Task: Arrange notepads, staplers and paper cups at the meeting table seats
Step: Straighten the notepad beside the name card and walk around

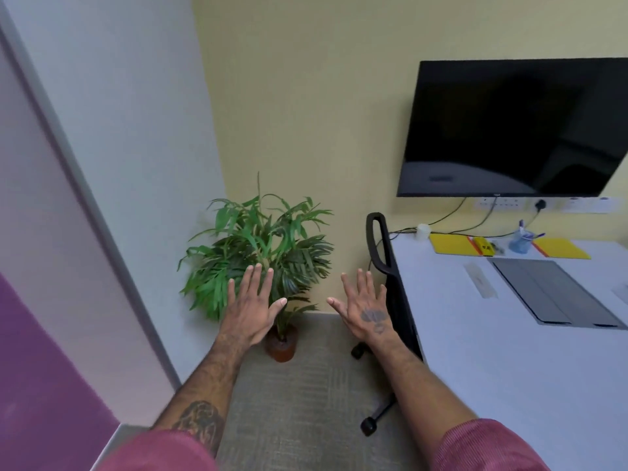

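My left hand (pixel 249 309) and my right hand (pixel 365 309) are held out in front of me over the floor, palms down, fingers spread, holding nothing. At the far end of the white meeting table (pixel 492 362), against the wall, lie two yellow notepads (pixel 450 244) (pixel 562 249). Between them sits a yellow and black stapler (pixel 484 247). A white paper cup (pixel 423 231) stands at the table's far left corner. All of these are well beyond my hands, to the right.
A black office chair (pixel 390 283) is pushed in at the table's left side. A potted plant (pixel 260 253) stands in the corner. A blue pen holder (pixel 521 241), a grey cable flap (pixel 552 292) and a wall screen (pixel 513 127) are on the right.
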Demonstrator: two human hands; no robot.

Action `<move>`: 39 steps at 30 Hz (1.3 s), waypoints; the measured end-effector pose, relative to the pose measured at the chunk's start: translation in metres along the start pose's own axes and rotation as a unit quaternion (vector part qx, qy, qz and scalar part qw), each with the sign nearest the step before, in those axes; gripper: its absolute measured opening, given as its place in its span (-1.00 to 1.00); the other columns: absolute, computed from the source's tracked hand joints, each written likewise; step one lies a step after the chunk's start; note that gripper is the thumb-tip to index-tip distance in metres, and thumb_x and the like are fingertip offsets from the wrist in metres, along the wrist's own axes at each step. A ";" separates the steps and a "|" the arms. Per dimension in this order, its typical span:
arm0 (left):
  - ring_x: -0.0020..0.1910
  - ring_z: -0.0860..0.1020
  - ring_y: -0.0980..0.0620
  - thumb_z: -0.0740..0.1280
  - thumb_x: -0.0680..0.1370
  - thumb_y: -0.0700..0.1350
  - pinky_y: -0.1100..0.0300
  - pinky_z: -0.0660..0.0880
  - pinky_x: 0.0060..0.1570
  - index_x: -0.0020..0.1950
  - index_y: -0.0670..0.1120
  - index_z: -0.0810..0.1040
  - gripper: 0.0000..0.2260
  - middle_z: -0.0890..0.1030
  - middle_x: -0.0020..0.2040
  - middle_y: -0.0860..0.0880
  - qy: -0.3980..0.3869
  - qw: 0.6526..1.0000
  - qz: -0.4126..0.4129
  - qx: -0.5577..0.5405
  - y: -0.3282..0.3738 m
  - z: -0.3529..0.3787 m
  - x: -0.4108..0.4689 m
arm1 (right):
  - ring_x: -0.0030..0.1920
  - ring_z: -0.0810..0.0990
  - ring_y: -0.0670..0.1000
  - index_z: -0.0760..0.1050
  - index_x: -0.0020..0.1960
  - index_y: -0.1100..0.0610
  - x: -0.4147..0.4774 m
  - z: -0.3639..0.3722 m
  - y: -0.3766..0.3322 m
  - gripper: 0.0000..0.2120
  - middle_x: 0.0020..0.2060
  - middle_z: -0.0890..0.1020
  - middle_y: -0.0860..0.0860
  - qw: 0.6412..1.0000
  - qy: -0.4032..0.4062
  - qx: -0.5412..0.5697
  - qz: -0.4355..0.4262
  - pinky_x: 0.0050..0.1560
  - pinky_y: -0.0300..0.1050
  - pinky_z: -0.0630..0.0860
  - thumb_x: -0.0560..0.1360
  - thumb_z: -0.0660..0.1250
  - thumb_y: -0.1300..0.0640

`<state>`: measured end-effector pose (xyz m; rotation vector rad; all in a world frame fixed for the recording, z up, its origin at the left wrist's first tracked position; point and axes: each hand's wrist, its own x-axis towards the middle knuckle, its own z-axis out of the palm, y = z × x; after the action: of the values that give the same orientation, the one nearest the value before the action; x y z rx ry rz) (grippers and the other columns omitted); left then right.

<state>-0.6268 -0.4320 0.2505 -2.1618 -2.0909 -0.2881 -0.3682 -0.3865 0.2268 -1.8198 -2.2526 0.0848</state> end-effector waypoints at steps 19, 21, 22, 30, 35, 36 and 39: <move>0.59 -0.24 -0.04 -0.17 0.60 0.32 -0.14 -0.31 0.44 0.61 -0.01 -0.18 -0.33 -0.19 0.62 -0.10 -0.009 0.990 0.140 -0.021 0.079 0.074 0.235 | 0.58 -0.19 0.18 -0.14 0.61 -0.03 0.152 -0.001 0.136 -0.24 0.60 -0.09 0.15 0.987 0.009 -0.058 0.152 0.50 0.29 -0.12 0.54 -0.24 -0.41; 0.59 -0.22 -0.05 -0.16 0.60 0.32 -0.14 -0.31 0.43 0.61 -0.02 -0.17 -0.32 -0.18 0.62 -0.10 -0.009 0.989 0.143 -0.026 0.094 0.081 0.268 | 0.58 -0.21 0.18 -0.17 0.61 -0.04 0.175 -0.001 0.157 -0.24 0.60 -0.11 0.15 0.985 0.009 -0.058 0.161 0.50 0.29 -0.13 0.54 -0.24 -0.41; 0.59 -0.22 -0.05 -0.16 0.60 0.33 -0.13 -0.30 0.43 0.61 -0.02 -0.18 -0.32 -0.17 0.62 -0.10 -0.010 0.989 0.143 -0.028 0.102 0.085 0.285 | 0.58 -0.21 0.18 -0.18 0.61 -0.04 0.187 -0.001 0.168 -0.24 0.60 -0.12 0.14 0.985 0.008 -0.060 0.164 0.50 0.29 -0.14 0.53 -0.25 -0.41; 0.60 -0.22 -0.05 -0.18 0.60 0.33 -0.14 -0.24 0.49 0.62 -0.02 -0.18 -0.32 -0.18 0.62 -0.09 -0.011 0.984 0.171 -0.053 0.165 0.107 0.387 | 0.59 -0.19 0.18 -0.17 0.61 -0.04 0.258 -0.002 0.250 -0.19 0.60 -0.10 0.16 0.979 0.015 -0.072 0.188 0.50 0.30 -0.11 0.47 -0.32 -0.43; 0.60 -0.21 -0.04 -0.18 0.60 0.32 -0.17 -0.18 0.53 0.62 -0.02 -0.14 -0.32 -0.15 0.63 -0.08 -0.012 0.977 0.200 -0.070 0.197 0.119 0.447 | 0.58 -0.21 0.18 -0.16 0.61 -0.04 0.296 0.000 0.286 -0.19 0.60 -0.10 0.15 0.975 0.020 -0.068 0.212 0.49 0.32 -0.09 0.47 -0.30 -0.43; 0.60 -0.21 -0.03 -0.17 0.61 0.31 -0.17 -0.18 0.53 0.63 -0.02 -0.13 -0.33 -0.14 0.63 -0.08 -0.011 0.975 0.207 -0.074 0.203 0.123 0.458 | 0.58 -0.21 0.18 -0.16 0.61 -0.04 0.304 0.001 0.292 -0.18 0.60 -0.10 0.15 0.974 0.020 -0.064 0.218 0.49 0.32 -0.09 0.46 -0.31 -0.43; 0.60 -0.22 -0.02 -0.14 0.62 0.30 -0.16 -0.19 0.52 0.62 -0.02 -0.13 -0.34 -0.15 0.63 -0.06 -0.018 0.969 0.232 -0.087 0.225 0.138 0.495 | 0.58 -0.21 0.17 -0.16 0.61 -0.05 0.328 0.008 0.312 -0.17 0.60 -0.10 0.15 0.969 0.019 -0.062 0.237 0.49 0.32 -0.10 0.45 -0.33 -0.44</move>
<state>-0.3809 0.0720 0.2347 -2.6891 -1.5529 -0.3922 -0.1351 0.0011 0.2074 -2.3686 -1.7847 -0.0074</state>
